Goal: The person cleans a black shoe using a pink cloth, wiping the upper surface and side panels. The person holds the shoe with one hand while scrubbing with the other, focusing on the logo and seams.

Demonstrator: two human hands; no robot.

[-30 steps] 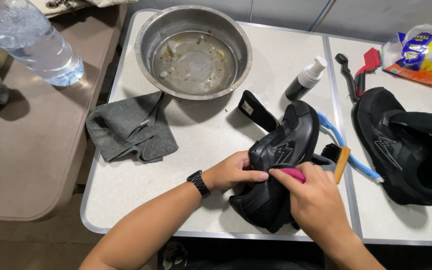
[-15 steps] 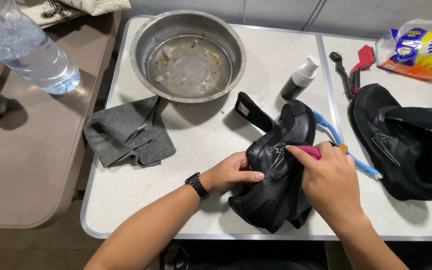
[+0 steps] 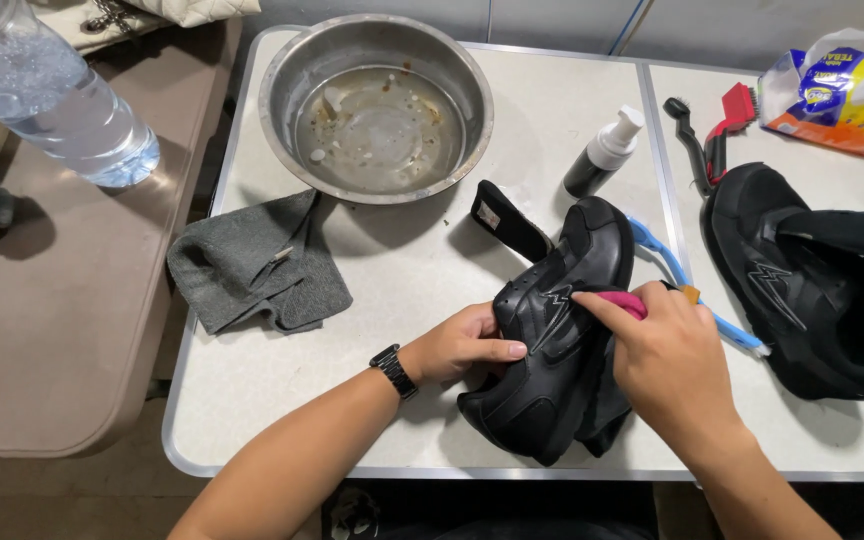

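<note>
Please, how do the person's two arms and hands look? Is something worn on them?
Both forearms are bare; no sleeves show in the head view. The left hand has no glove and no ring that I can see. On the left wrist sits a black watch with a dark band. The right hand is bare too, with nothing on its wrist. Nails are short and unpainted.

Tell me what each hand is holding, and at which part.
The left hand grips the black leather sneaker at its side, near the middle. The right hand holds a pink-handled tool by its handle, against the sneaker; its working end is hidden.
</note>
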